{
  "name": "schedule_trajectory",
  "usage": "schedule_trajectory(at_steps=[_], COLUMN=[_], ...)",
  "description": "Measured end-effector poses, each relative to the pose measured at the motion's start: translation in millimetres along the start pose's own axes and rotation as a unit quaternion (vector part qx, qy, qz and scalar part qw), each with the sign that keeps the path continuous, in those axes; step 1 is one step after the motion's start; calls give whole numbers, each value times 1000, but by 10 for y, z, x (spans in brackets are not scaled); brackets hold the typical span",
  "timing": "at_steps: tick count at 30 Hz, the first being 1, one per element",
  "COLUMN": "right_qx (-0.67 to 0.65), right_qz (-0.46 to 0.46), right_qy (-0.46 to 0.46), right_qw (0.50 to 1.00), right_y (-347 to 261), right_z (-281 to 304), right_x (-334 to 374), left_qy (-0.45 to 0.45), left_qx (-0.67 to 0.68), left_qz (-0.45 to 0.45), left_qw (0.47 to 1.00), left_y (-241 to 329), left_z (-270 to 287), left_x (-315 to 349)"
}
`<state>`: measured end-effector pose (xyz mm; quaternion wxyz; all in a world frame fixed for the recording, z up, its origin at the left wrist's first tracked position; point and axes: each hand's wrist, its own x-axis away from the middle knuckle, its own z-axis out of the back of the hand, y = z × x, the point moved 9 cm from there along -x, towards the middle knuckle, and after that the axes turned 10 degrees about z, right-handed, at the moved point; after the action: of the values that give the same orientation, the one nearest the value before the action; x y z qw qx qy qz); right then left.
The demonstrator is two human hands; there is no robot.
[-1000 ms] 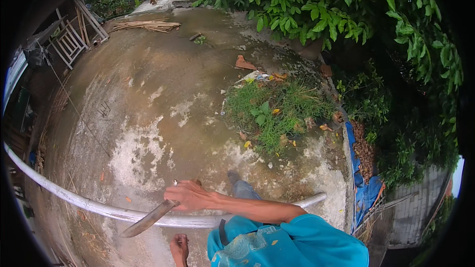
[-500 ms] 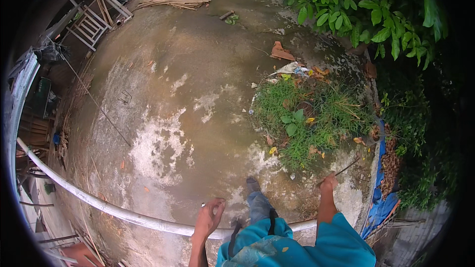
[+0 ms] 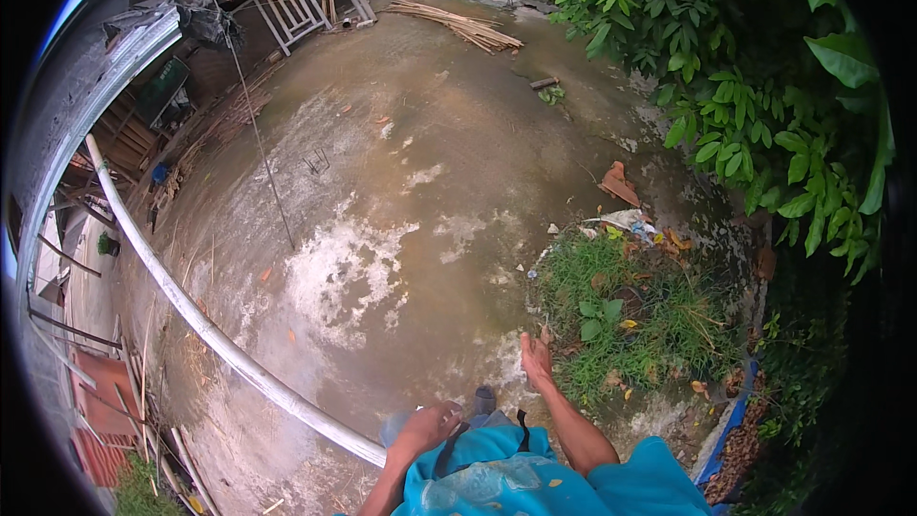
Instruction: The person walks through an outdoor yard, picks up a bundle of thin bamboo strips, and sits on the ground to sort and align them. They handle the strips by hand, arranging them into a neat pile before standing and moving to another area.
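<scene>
My right hand [image 3: 536, 360] reaches out over the concrete, close to the left edge of a grassy weed patch [image 3: 659, 315]. Its fingers look closed, but what they hold does not show clearly; no thin dark rod can be made out from this angle. My left hand [image 3: 432, 425] hangs low in front of my blue shirt [image 3: 487, 483], beside my waist, with loosely bent fingers and nothing seen in them. A small pale spot, perhaps a ring, shows on one finger. Below, a foot in a dark grey covering [image 3: 485, 398] stands on the concrete.
A long pale pole [image 3: 220, 339] curves along the left side. Thin bamboo sticks [image 3: 458, 24] lie at the far end, and a broken reddish tile [image 3: 619, 183] lies beyond the weeds. Leafy branches [image 3: 735, 115] overhang the right; a blue tarp [image 3: 731, 430] lines that edge.
The view has turned left. My right hand has swung inward and forward from the right side; the thin dark rod it held no longer shows. My left hand has drawn back toward my waist.
</scene>
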<state>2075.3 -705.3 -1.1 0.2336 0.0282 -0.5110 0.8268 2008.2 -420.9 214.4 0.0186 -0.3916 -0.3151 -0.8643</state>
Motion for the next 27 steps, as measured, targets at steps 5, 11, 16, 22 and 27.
schedule_trajectory(at_steps=[5,11,16,22,27], right_qx=[119,96,251,-196,-100], right_qz=[391,482,141,-378,-469], right_qy=[-385,-425,-217,363,495], right_qw=[827,760,933,829,725], right_y=[-2790,-3133,-1486,881,1485], right_z=[-1398,-1641,-1027,877,1808], right_x=[1162,1163,-643,-344,515], left_qy=[-59,6,-105,-106,-49], left_qx=[-30,-63,-91,-125,-135], left_qz=[-52,-207,-156,-176,-158], left_qw=[996,976,978,971,977], left_y=[-3,170,59,-75,-110], left_z=[-297,-180,36,994,2251], left_x=[-114,-447,-1049,-1790,-2518])
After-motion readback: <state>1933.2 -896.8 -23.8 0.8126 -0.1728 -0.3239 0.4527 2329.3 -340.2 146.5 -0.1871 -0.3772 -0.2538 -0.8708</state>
